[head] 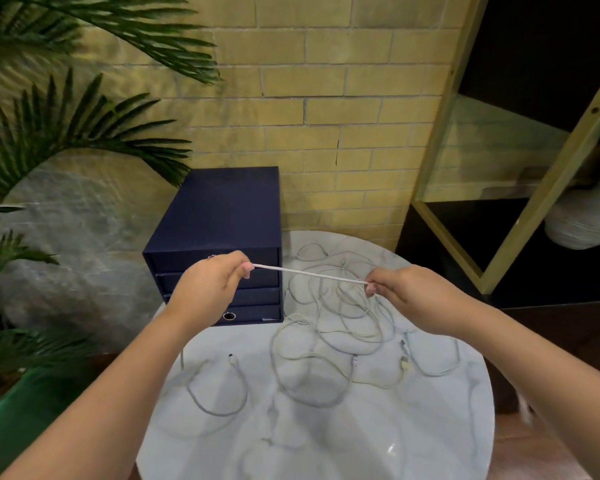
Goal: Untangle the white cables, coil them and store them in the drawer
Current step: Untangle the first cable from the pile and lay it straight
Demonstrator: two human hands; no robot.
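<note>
Tabletop [326, 445] looks like polished marble, glossy enough to catch a glare spot. The cable [309, 273] stretched from left hand [212, 285] to right hand [409, 296] has a braided, matt sheath. The loose cables [326, 341] below them look smoother and rubbery. The drawer box [222, 209] behind the left hand is matt navy, cloth- or paper-covered, with a shiny metal ring [229, 316]. The brick wall [326, 98] beyond is rough and matt.

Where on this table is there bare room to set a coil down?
Bare: near right edge of the table, below the loops. Crowded: middle and right under tangled white cables; drawer box fills far left.
</note>
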